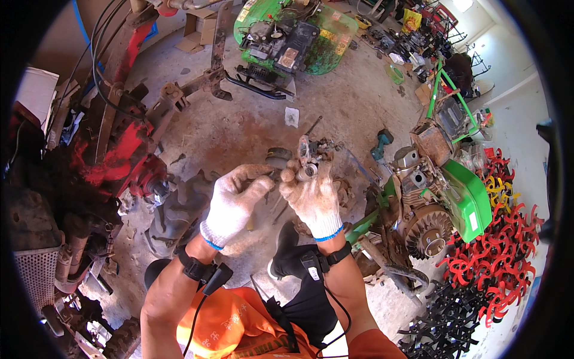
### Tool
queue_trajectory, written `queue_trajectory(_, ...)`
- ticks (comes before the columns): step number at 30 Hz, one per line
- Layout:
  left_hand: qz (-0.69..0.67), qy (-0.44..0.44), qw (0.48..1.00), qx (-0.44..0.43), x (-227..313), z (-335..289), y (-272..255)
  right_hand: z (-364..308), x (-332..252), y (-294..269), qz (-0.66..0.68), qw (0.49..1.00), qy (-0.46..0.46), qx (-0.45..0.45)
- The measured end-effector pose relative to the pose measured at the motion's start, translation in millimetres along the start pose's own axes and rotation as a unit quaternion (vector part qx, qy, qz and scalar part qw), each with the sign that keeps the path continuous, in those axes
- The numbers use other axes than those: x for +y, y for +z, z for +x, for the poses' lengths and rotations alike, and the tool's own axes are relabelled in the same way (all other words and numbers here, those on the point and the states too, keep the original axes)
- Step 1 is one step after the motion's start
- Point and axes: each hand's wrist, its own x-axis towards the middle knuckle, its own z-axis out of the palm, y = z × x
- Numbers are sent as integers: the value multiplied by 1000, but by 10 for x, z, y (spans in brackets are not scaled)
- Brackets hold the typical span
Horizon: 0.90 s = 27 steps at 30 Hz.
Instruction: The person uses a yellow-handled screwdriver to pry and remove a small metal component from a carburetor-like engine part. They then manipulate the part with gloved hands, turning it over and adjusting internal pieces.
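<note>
Both hands wear off-white knit gloves with blue cuff edges. My right hand [315, 200] grips a small grimy metal carburetor [308, 154], held up in front of me over the floor. A round silvery opening on it faces my fingers. Just to its left is my left hand [235, 200], thumb and fingers pinched together and pointing at the carburetor. Whatever small thing those fingertips hold, if anything, is too small to name. A dark round part [277, 157] lies on the floor behind the hands.
A teal cordless power tool [381, 144] lies on the right. Beyond it stands a dirty engine [418, 197] with a green cover [467, 200]. Red curved blades [496, 257] and black ones [445, 320] are heaped at right. Red machinery [119, 149] fills the left; a green machine [287, 42] stands ahead.
</note>
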Motion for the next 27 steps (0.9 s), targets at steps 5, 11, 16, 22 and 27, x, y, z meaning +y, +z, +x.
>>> queue_trajectory(5, 48, 11, 999, 10, -115, 35, -79, 2, 12, -67, -5, 1000, -1, 22)
queue_trajectory(11, 119, -101, 987, 43, -962, -32, -415, 67, 56, -184, -17, 997, 11, 73)
queue_trajectory(16, 282, -202, 937, 46, -2285, -318, -887, -41, 11, -196, -57, 997, 1, 57)
queue_trajectory(22, 353, -269, 891, 95, -3808, -636, -1419, -238, -162, -191, -151, 978, -8, 141)
queue_trajectory(27, 422, -282, 856, 101, -4596, -654, -1647, -393, -307, -197, -191, 967, 26, 167)
